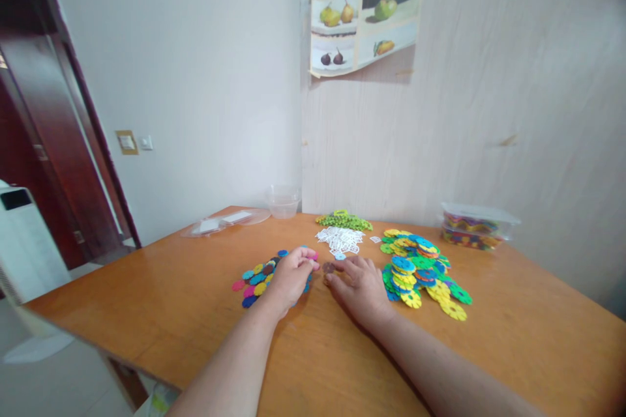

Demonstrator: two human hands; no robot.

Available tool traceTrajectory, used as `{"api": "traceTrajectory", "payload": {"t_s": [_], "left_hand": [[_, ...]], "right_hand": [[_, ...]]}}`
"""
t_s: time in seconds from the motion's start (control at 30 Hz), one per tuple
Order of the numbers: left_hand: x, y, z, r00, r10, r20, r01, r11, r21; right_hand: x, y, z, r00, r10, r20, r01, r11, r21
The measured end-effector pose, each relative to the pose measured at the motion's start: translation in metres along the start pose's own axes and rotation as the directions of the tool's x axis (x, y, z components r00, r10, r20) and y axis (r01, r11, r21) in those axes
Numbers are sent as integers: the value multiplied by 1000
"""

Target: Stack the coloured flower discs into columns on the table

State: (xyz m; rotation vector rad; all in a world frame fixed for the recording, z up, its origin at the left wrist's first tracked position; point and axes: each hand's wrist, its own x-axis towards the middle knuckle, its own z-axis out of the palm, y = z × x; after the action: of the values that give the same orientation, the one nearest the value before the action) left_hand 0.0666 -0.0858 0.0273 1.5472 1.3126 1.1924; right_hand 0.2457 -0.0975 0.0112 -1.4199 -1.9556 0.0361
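Pale wall point(205, 78) fills the far side. Orange-brown wooden table point(147, 332) below it, far edge close to the wall. Dark red door point(49, 98) far left, white appliance point(36, 247) on the floor in front of it. Fruit print point(386, 32) on the wall, right of center, lower right edge curling up.

Loose pile of big slotted discs point(423, 273) on the table, right side: yellow, green, blue, a bit of orange, some stacked. Right hand point(362, 290) sits just left of it, palm down, low over the table, fingers loosely bent and slightly apart. Left hand point(293, 273) is curled, thumb near the index finger, over the right part of the small round discs point(258, 278) (blue, yellow, pink, teal).

Clear lidded box point(474, 225) far right, colored pieces inside. Flat clear bags point(222, 223) far left, white labels on them. White lattice pieces point(341, 239) heaped far center, green pieces point(345, 221) piled right behind. Clear tub point(283, 203) left of those.

Smallest: brown discs point(328, 268) between the hands, at right thumb and fingertips; can't tell if pinched. Pink piece point(315, 258) shows by left fingertips; can't tell if gripped.
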Motion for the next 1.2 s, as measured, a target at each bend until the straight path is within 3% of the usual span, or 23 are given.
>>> {"api": "traceTrajectory", "payload": {"t_s": [0.1,0.2,0.57,0.87,1.2], "left_hand": [[0,1,0,999,-38,-11,39,999,20],[0,-1,1,998,-68,2,68,995,76],[2,-14,1,999,20,46,-28,983,179],[-4,-5,5,992,54,113,-74,980,186],[-7,0,5,992,50,111,-67,987,149]], "right_hand": [[2,4,3,996,88,16,-87,996,-32],[3,5,3,994,101,48,-99,994,-47],[3,6,3,985,141,102,-133,987,-85],[1,0,-1,984,79,161,-61,992,-113],[1,-1,-3,981,82,174,-62,991,-117]]}}
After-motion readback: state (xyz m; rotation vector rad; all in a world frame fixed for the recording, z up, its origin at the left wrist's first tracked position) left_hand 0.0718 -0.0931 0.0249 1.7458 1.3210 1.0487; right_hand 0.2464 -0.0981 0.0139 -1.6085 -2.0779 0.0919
